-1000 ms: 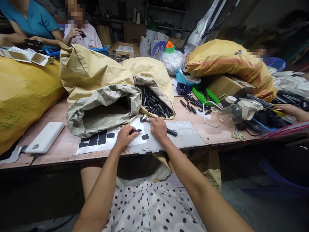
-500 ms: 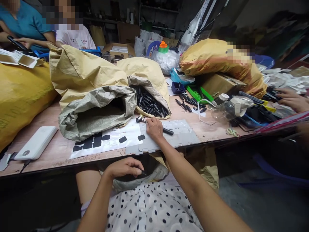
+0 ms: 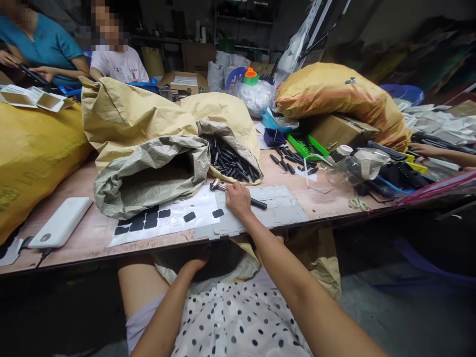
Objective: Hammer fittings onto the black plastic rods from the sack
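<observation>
My right hand (image 3: 238, 198) lies on the table, closed over the handle of a small hammer (image 3: 217, 186) with a metal head and black grip. Beside it lies a white sheet (image 3: 174, 215) carrying several black stickers, on top of a grey plastic panel (image 3: 282, 210). My left hand (image 3: 197, 260) is under the table edge, reaching into a bag (image 3: 238, 263) on my lap; its fingers are hidden. An open sack (image 3: 230, 158) full of black cylindrical parts gapes just beyond the hammer.
A white power bank (image 3: 61, 222) lies at the left. Big yellow sacks (image 3: 33, 144) crowd the left and the back right. A green tray (image 3: 308, 146), loose black parts, a clear bottle (image 3: 353, 166) and scissors (image 3: 357, 203) sit right. Two people sit far left; another person's hand (image 3: 424, 148) reaches in right.
My left hand, which held a small black part at the sheet, dropped below the table edge and went into the bag on my lap. The right hand stayed on the hammer.
</observation>
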The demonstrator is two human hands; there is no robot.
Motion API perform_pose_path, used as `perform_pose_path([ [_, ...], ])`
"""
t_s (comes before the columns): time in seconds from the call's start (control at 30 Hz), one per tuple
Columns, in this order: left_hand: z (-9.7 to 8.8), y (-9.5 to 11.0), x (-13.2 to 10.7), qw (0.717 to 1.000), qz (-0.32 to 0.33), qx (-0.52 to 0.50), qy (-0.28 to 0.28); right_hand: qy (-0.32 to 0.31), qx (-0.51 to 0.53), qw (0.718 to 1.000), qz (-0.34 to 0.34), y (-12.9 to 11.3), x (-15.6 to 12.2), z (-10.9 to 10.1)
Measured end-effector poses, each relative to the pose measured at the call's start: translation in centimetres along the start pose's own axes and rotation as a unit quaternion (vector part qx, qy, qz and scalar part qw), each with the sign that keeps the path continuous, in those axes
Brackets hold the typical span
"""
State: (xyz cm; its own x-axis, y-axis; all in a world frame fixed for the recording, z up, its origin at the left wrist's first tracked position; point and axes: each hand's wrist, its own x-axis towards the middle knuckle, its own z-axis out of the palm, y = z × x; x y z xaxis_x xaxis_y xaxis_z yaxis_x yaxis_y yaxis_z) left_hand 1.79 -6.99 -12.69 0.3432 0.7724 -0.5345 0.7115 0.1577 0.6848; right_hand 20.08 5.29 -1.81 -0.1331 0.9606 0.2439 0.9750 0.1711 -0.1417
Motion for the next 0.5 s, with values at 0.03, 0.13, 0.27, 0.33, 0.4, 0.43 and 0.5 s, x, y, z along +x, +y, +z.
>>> perform_pose_path([
  [0.03, -0.4, 0.3, -0.4, 1.0, -0.01, 0.011, -0.018, 0.002, 0.001, 1.0, -0.002, 0.0, 0.0, 0.1],
  [0.13, -2.5, 2.3, -2.8, 0.993, 0.007, 0.009, -0.115, 0.006, 0.0, 1.0, -0.003, 0.0, -0.1, 0.2],
  [0.27, -9.3, 6.9, -6.0, 0.951, 0.168, -0.145, -0.215, 0.005, -0.01, 1.0, 0.005, -0.2, -0.2, 0.1],
  [0.33, -13.7, 9.2, -5.5, 0.957, 0.208, -0.185, -0.08, -0.001, -0.011, 1.0, 0.009, -0.3, -0.3, -0.1],
  [0.4, -17.8, 10.8, -3.3, 0.948, 0.188, -0.202, 0.159, -0.006, -0.01, 1.0, 0.01, -0.4, -0.3, -0.2],
  [0.43, -19.4, 11.4, -1.7, 0.929, 0.149, -0.188, 0.28, -0.008, -0.009, 1.0, 0.009, -0.4, -0.3, -0.3],
  [0.5, -21.8, 12.1, 1.8, 0.886, 0.04, -0.134, 0.443, -0.008, -0.007, 1.0, 0.005, -0.4, -0.3, -0.4],
])
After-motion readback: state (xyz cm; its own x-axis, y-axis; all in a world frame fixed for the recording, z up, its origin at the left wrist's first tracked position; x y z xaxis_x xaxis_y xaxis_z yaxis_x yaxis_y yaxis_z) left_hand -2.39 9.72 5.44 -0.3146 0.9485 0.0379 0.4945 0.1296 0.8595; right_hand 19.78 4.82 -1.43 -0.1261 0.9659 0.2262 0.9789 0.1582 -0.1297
